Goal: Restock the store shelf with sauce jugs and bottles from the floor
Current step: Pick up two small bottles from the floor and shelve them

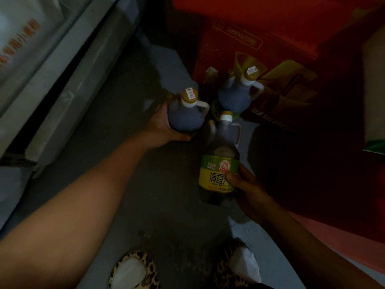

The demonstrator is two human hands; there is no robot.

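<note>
the labelled jug (220,163) sits tilted in the right hand (248,188), fingers curled round its green and yellow band, likely for carrying to the shelf (41,65). the left hand (164,126) cups a second jug (186,115) low on its dark belly. a third jug (237,94) stands on the floor (116,113) against the red box (270,38). all have dark sauce, yellow caps and side handles.

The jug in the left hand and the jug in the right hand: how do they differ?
The left-hand jug is seen from above, so its label is hidden; the right-hand jug tilts and shows a green and yellow label. The left-hand jug's cap carries a price sticker; none shows on the right-hand jug's. The left hand cups its jug's shoulder; the right hand grips the label band. Both hold dark liquid and have side handles.
</note>
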